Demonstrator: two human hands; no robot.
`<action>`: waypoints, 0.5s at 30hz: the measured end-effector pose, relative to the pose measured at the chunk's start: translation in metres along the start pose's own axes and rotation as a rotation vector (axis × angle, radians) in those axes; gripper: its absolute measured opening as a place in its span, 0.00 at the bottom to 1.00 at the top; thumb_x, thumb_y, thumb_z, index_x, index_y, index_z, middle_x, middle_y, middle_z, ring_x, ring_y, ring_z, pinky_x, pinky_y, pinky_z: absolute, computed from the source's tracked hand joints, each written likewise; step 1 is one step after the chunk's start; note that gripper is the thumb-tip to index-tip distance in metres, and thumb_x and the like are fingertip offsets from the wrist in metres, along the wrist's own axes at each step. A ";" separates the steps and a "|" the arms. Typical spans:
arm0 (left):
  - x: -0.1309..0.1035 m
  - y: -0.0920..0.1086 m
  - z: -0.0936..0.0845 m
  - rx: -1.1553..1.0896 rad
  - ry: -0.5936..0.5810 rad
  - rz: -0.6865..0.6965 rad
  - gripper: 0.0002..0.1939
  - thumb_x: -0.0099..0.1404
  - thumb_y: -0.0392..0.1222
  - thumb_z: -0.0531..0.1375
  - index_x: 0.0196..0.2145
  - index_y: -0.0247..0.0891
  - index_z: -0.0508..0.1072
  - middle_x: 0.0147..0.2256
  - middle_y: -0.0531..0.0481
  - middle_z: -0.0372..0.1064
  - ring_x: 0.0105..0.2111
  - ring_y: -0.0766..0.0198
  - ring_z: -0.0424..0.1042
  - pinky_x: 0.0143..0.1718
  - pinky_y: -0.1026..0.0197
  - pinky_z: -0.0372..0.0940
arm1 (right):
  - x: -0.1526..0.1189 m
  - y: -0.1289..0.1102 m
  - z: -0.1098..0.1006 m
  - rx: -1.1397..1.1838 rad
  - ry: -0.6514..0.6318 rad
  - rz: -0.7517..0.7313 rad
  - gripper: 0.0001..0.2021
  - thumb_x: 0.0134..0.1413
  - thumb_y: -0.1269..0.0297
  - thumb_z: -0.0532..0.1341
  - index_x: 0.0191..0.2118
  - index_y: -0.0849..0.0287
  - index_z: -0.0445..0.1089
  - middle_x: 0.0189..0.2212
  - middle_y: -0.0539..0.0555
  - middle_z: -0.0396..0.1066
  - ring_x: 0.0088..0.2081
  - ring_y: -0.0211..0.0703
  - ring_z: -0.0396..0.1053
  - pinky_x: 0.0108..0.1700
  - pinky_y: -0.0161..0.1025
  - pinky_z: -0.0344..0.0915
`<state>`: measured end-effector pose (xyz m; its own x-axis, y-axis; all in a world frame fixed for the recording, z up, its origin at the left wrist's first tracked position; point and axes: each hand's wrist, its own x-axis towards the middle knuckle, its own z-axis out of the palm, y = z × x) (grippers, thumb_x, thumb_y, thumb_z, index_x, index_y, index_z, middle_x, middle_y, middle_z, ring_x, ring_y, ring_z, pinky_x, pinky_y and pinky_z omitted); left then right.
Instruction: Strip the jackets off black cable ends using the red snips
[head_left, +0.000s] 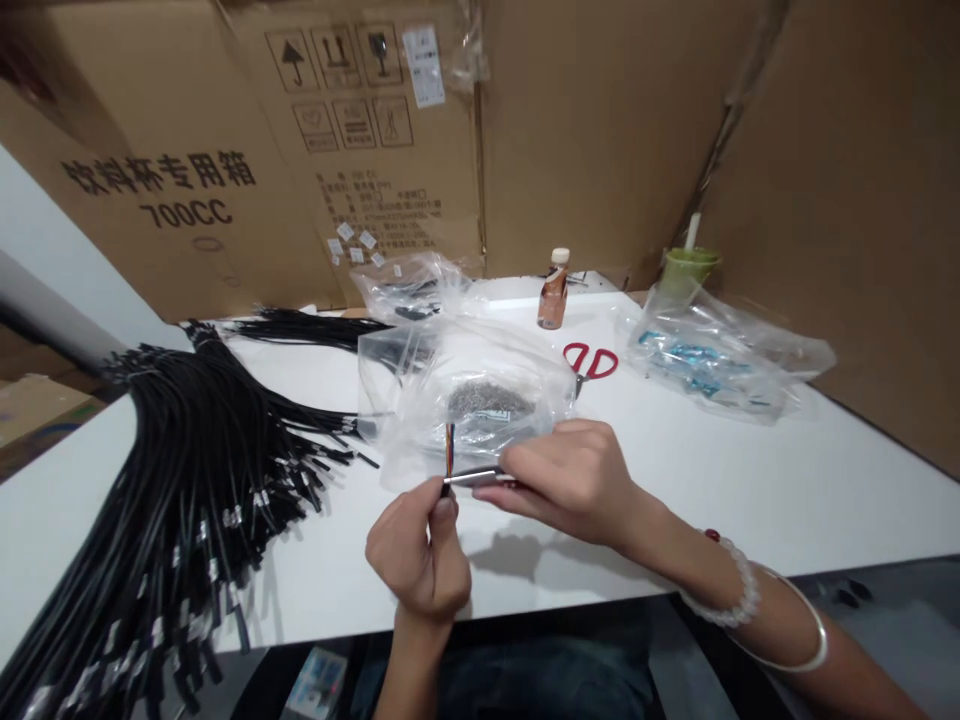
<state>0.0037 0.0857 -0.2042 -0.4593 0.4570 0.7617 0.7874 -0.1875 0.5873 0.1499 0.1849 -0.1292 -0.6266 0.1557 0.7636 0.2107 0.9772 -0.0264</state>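
My left hand (420, 550) pinches the end of a black cable (445, 490) between thumb and fingers. Thin coloured wires (450, 450) stick up from that end, orange and dark ones among them. My right hand (574, 480) is closed around a slim silver pointed tool (474, 477), whose exact kind I cannot make out. Its tip meets the cable at the base of the wires. Just behind both hands lies a clear plastic bag (405, 400) with a heap of small grey metal parts (491, 400) in it.
A large bundle of black cables (202, 430) covers the table's left side. Red-handled scissors (592, 362) and a small bottle (553, 290) stand beyond the bag. At right are a bag with blue pieces (697, 365) and a green cup (688, 268). Cardboard boxes (600, 130) wall the back.
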 end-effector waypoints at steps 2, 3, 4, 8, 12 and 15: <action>0.023 0.011 -0.001 0.109 -0.081 -0.015 0.10 0.69 0.45 0.52 0.37 0.42 0.72 0.19 0.56 0.66 0.17 0.66 0.63 0.22 0.64 0.55 | 0.006 0.008 0.005 0.075 -0.174 0.243 0.23 0.65 0.49 0.55 0.24 0.59 0.66 0.15 0.46 0.60 0.19 0.34 0.53 0.25 0.35 0.42; 0.035 0.017 -0.001 0.176 -0.139 -0.036 0.09 0.69 0.42 0.52 0.37 0.42 0.72 0.17 0.56 0.65 0.16 0.65 0.63 0.21 0.64 0.54 | 0.010 0.013 0.008 0.104 -0.265 0.363 0.22 0.64 0.48 0.56 0.25 0.59 0.67 0.16 0.46 0.61 0.20 0.34 0.54 0.26 0.35 0.42; 0.048 0.023 -0.001 0.243 -0.206 -0.060 0.09 0.68 0.40 0.52 0.36 0.42 0.73 0.17 0.56 0.65 0.16 0.64 0.63 0.21 0.64 0.52 | 0.015 0.018 0.011 0.119 -0.325 0.447 0.21 0.64 0.48 0.56 0.27 0.58 0.67 0.17 0.46 0.62 0.21 0.34 0.55 0.26 0.34 0.43; 0.088 0.038 0.009 0.464 -0.463 -0.147 0.13 0.68 0.35 0.51 0.31 0.40 0.74 0.20 0.49 0.70 0.23 0.57 0.70 0.24 0.61 0.53 | 0.030 0.032 0.023 0.079 -0.376 0.576 0.21 0.66 0.50 0.54 0.27 0.58 0.67 0.21 0.47 0.66 0.24 0.36 0.60 0.26 0.33 0.47; 0.111 0.041 0.025 0.573 -0.604 -0.207 0.11 0.71 0.41 0.53 0.39 0.35 0.74 0.32 0.47 0.74 0.34 0.59 0.74 0.38 0.54 0.67 | 0.037 0.036 0.035 -0.012 -0.373 0.685 0.19 0.66 0.50 0.55 0.32 0.60 0.69 0.26 0.49 0.69 0.28 0.38 0.66 0.31 0.35 0.58; 0.120 0.036 0.042 0.584 -0.689 -0.233 0.13 0.69 0.47 0.58 0.44 0.34 0.73 0.41 0.47 0.73 0.40 0.60 0.74 0.44 0.51 0.70 | 0.037 0.037 0.043 -0.067 -0.355 0.767 0.17 0.67 0.53 0.56 0.35 0.62 0.70 0.29 0.50 0.69 0.31 0.39 0.68 0.38 0.41 0.66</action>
<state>-0.0061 0.1703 -0.1031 -0.4334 0.8782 0.2022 0.8741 0.3550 0.3317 0.1024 0.2334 -0.1299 -0.4882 0.8190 0.3014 0.7108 0.5736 -0.4072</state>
